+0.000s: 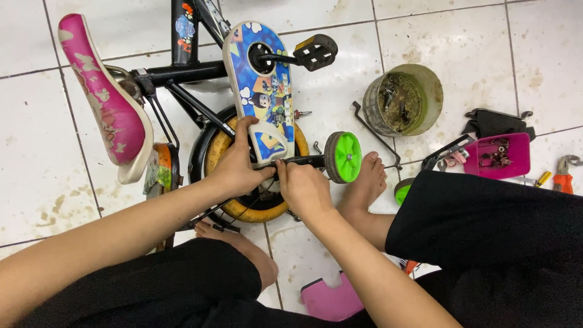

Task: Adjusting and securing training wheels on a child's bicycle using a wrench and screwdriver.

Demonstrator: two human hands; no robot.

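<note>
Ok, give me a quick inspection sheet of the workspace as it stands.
Surface: white tiled floor, stained with dirt.
Job's things: child's bicycle, yellow-rimmed rear wheel, cartoon-printed chain guard, green training wheel on its bracket.
Clutter: dirty round tin of parts, pink parts tray, orange-handled pliers, second green wheel, loose bent rod.
Grippers: left hand grips the chain guard's lower edge; right hand is at the axle, fingers closed; what they hold is hidden.
Cables: nothing seen.
Surroundings: pink saddle, black pedal.
</note>
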